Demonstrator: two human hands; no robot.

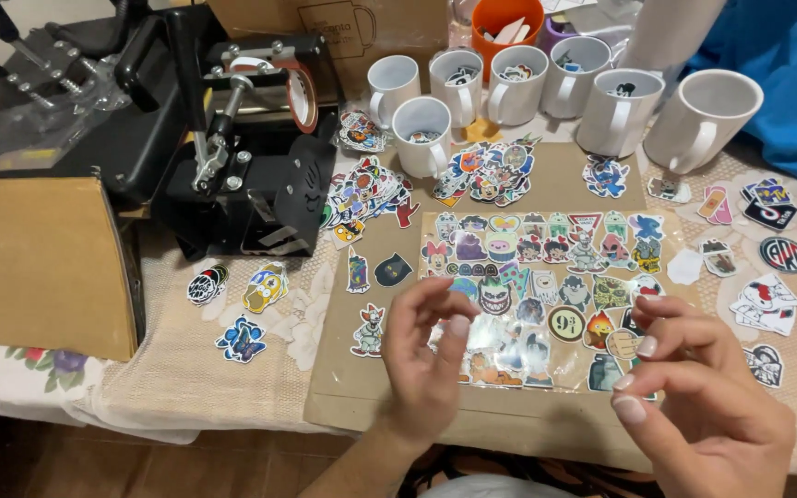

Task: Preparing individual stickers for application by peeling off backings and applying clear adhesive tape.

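From the head camera, both hands hover just above a clear sticker sheet [537,295] lying on a brown paper mat [389,397]. The left hand [426,360] has its fingers loosely curled and apart, holding nothing. The right hand [703,397] has its fingers bent, the fingertips [646,347] drawn close together; whether they pinch a sticker I cannot tell. Seven white mugs [422,134] stand along the far edge, with one orange cup [506,18] behind them. A black mug press [251,148] sits on the left beside a brown cardboard box [39,263]. Loose cut stickers [242,339] lie scattered over the beige tablecloth [186,378].
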